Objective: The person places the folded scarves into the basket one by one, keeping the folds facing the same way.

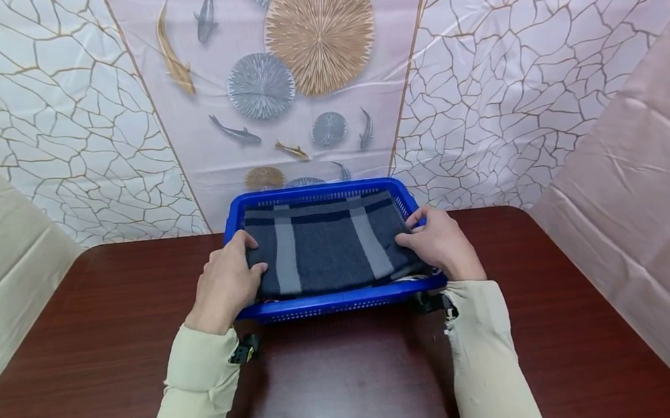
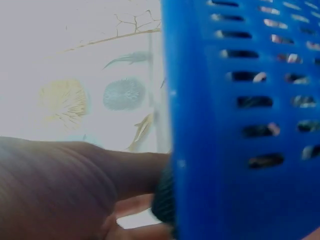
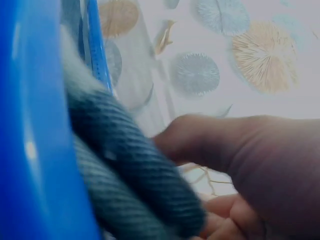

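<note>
A folded dark-grey towel [image 1: 324, 254] with light-grey stripes and navy bands lies across the top of a blue plastic basket [image 1: 332, 301]. At the towel's left side, my left hand [image 1: 221, 284] pinches the edge between thumb and fingers. My right hand [image 1: 442, 242] grips the opposite edge, thumb on top. In the right wrist view, the towel's thick folded layers [image 3: 135, 160] stick out beside the basket's rim, against the fingers. The left wrist view shows the slotted basket wall [image 2: 210, 125] and only a small dark bit of towel; most of that grip is hidden.
The basket stands on a dark reddish-brown table [image 1: 340, 383], near its back edge. Behind hangs a patterned cloth backdrop [image 1: 328, 135], with plain fabric at both sides. Several small things under the towel show faintly through the basket slots [image 2: 247, 76].
</note>
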A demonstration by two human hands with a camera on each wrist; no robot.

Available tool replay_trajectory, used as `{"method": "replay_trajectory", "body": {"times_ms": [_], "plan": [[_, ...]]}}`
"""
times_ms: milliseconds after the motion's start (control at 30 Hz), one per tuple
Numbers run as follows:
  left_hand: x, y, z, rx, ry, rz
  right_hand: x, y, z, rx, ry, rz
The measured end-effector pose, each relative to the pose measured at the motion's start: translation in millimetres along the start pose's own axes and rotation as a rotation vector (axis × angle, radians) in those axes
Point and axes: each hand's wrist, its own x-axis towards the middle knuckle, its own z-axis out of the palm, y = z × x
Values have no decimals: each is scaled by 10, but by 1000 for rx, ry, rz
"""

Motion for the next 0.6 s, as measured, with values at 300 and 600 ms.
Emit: {"method": "replay_trajectory", "body": {"times_ms": [300, 600], "plan": [[-169, 229, 18, 252, 22, 90, -217, -148, -6, -226, 75, -220], [-112, 268, 129, 119, -333, 164, -204, -281, 225, -366, -213, -323]]}}
